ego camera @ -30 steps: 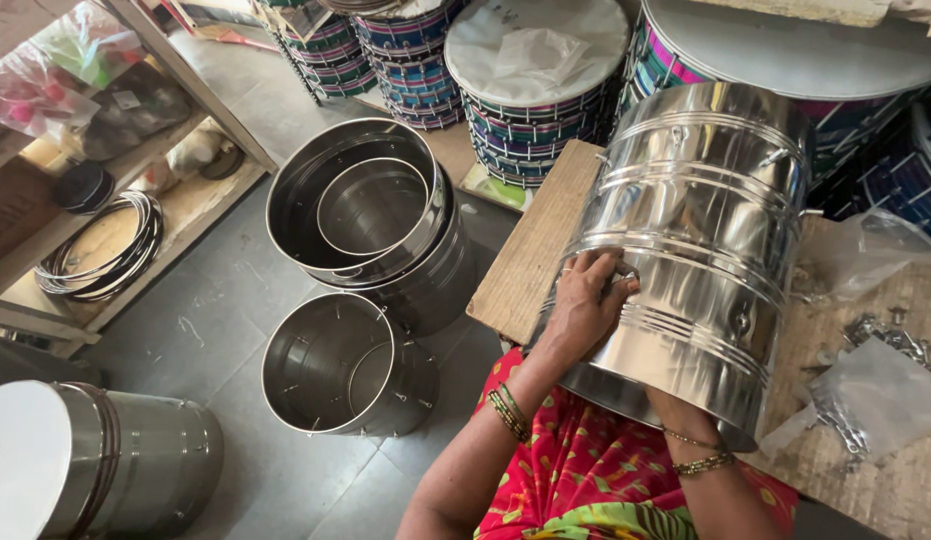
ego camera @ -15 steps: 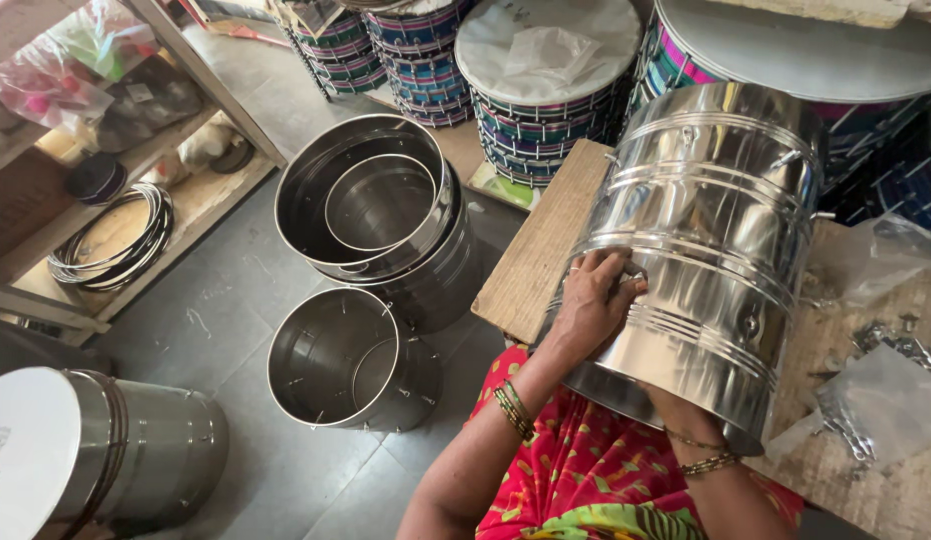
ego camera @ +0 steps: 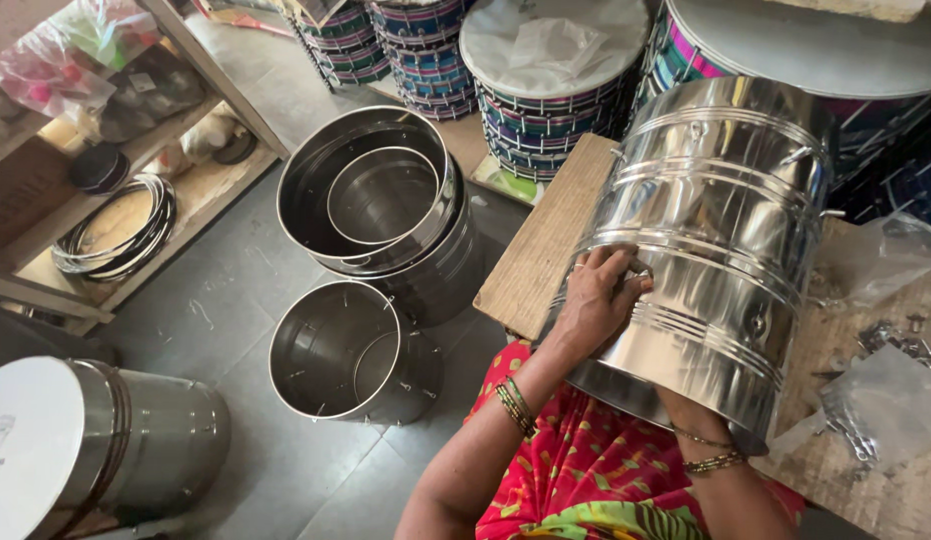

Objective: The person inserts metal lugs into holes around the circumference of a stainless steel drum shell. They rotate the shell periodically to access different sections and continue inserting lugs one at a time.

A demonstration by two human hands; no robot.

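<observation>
A big shiny steel drum shell (ego camera: 711,240) lies tilted on the near-left corner of the wooden desk (ego camera: 541,245), with its low open end hanging over the person's lap. The left hand (ego camera: 598,300) rests flat on the shell's side, fingers curled loosely against one of the raised ribs — it presses, it does not pinch. The right hand goes up inside the open bottom end, so only the wrist with its thin bangles (ego camera: 714,462) shows; I cannot tell if that hand is spread or closed.

The shell looks stiff and smooth, so it is probably slippery and would roll if let go. It is thin metal and hollow, so likely not very heavy, but bulky. The ribs, the rim and the little lugs look like the best places to grip. The cut edge may be sharp.

On the floor to the left I count two open steel shells — a wide one (ego camera: 381,205) with a smaller shell nested inside it, and a single one (ego camera: 346,350) nearer. One finished drum (ego camera: 96,450) with a white skin lies at the far left. Several striped drums (ego camera: 546,90) stand in stacks past the far edge of the desk. Clear plastic bags (ego camera: 891,400) of small metal parts lie on the right side of the desk.
</observation>
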